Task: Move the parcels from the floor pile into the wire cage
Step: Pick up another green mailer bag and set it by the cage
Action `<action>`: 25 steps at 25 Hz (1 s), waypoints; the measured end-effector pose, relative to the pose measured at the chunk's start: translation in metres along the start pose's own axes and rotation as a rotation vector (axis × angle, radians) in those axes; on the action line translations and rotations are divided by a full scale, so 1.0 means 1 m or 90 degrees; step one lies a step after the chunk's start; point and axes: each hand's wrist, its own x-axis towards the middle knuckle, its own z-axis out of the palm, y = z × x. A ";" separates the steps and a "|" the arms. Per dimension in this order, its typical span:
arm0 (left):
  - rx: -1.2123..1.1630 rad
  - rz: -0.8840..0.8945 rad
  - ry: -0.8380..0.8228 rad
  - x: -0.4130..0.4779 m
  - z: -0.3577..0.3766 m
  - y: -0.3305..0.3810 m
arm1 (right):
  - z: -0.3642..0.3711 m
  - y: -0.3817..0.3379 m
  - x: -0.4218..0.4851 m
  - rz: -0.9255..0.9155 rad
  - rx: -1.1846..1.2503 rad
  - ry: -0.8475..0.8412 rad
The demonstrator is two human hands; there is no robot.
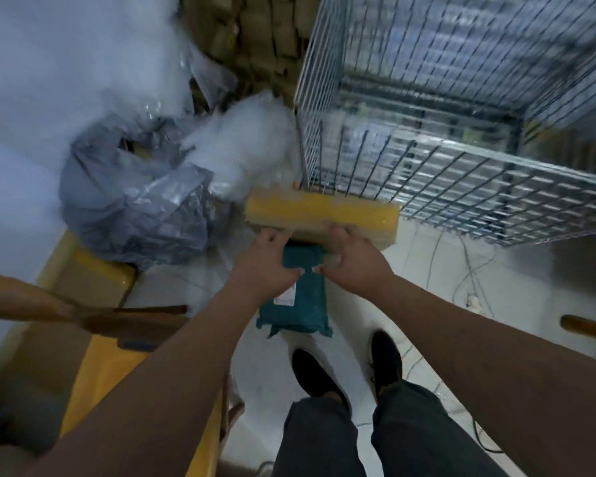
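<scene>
A long cardboard box (320,211) with yellow tape is held in front of me, its far edge against the lower front of the wire cage (461,173). My left hand (265,263) grips the box's near edge from the left. My right hand (355,259) grips the same edge from the right. Below the hands a teal bagged parcel (298,311) lies on the floor. The floor pile sits at the left: a grey plastic bag (135,201) and a white bag (245,142).
Yellow-taped cardboard boxes (93,280) stand at the lower left beside a wooden piece (117,318). Stacked cartons (255,39) fill the background. Thin cables (472,270) trail over the white floor at the right. My shoes (351,366) stand just behind the teal parcel.
</scene>
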 end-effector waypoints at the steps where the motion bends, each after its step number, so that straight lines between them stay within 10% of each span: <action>1: 0.007 0.022 0.006 -0.008 -0.020 0.020 | -0.023 -0.008 -0.014 0.007 0.003 0.016; 11: 0.098 0.246 0.028 -0.032 -0.143 0.196 | -0.192 0.000 -0.118 0.112 0.041 0.167; 25: 0.237 0.574 -0.042 -0.036 -0.100 0.556 | -0.376 0.169 -0.286 0.351 0.103 0.374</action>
